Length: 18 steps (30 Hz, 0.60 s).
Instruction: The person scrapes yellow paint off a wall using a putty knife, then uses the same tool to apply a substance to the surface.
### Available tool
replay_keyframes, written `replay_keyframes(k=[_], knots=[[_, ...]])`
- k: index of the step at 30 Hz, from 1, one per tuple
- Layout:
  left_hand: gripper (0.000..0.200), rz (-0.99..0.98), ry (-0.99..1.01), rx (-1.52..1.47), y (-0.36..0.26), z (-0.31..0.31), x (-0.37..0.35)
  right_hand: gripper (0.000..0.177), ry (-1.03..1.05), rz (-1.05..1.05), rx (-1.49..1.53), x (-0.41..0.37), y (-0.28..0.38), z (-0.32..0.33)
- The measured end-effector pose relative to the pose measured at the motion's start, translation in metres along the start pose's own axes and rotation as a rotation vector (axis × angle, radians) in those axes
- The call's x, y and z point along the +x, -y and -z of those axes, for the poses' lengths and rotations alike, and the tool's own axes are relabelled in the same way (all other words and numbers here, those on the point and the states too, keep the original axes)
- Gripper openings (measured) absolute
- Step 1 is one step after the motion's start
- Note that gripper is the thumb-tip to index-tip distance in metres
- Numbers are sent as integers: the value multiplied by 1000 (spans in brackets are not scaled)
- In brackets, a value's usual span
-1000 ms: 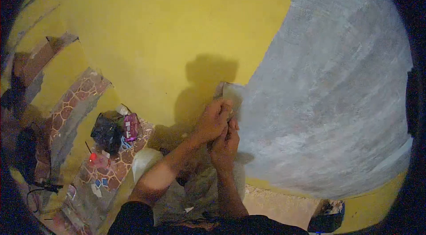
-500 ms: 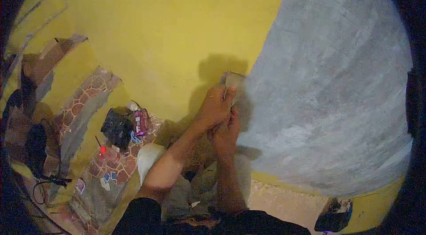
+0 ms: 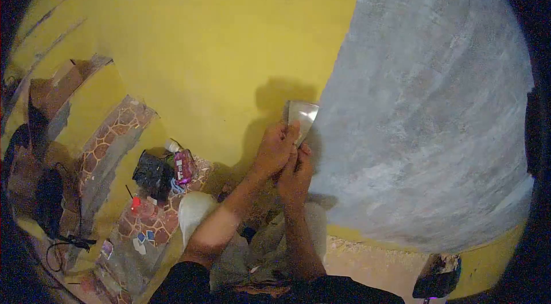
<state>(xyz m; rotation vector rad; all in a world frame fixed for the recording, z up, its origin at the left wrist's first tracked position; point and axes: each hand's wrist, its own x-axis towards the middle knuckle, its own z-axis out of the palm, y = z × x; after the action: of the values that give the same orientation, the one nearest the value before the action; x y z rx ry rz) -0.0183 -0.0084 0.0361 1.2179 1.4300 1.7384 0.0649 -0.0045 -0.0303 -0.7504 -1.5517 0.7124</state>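
Note:
Both hands are close together in front of the wall, around a putty knife (image 3: pixel 303 112) with a flat, shiny metal blade that points up. My left hand (image 3: pixel 276 149) is closed, its thumb and fingers pressed on the lower part of the blade. Just below and to the right, my right hand (image 3: pixel 296 171) is wrapped round the handle end, which the fingers hide. Behind the blade, the yellow wall (image 3: pixel 189 46) meets a grey coated area (image 3: pixel 430 103) along a slanted edge.
Tiled steps (image 3: pixel 117 126) descend at the left. On a lower step are a black plastic bag (image 3: pixel 152 173), a purple-pink bottle (image 3: pixel 183 166), a red-capped container (image 3: pixel 136 205) and small blue-white packets (image 3: pixel 146 236). A black cable (image 3: pixel 69 242) lies at far left. A dark box-like object (image 3: pixel 437 278) is lower right.
The putty knife has tilted, so its blade now shows broader and reflects light. My hands have moved slightly lower, still on it. The view has shifted a little.

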Motion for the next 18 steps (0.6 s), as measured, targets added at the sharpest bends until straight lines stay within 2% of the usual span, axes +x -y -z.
replay_keyframes(k=[2,3,5,6,8,9,11,12,14,18], knots=[[48,153,171,-149,12,6,5,36,29,-293,145,-3,11,-2],[48,154,170,-147,9,7,2,36,30,-294,147,-5,14,-3],[47,81,-31,40,-6,7,-6,36,73,-183,89,-3,18,-3],[47,78,-32,39,-9,7,-7,36,73,-180,89,-3,22,-2],[48,92,-10,56,-11,11,-9,36,93,-325,47,-7,28,-3],[48,94,-10,57,-4,14,-6,36,93,-327,48,-9,26,-5],[49,-45,4,172,17,17,2,37,29,-275,-45,-11,20,-9],[49,-43,5,173,7,17,2,37,28,-279,-44,-12,20,-9],[50,84,136,-66,-13,19,3,36,48,-316,-24,-11,26,-11],[52,9,118,-2,-11,22,9,36,86,-370,18,2,45,-17]])
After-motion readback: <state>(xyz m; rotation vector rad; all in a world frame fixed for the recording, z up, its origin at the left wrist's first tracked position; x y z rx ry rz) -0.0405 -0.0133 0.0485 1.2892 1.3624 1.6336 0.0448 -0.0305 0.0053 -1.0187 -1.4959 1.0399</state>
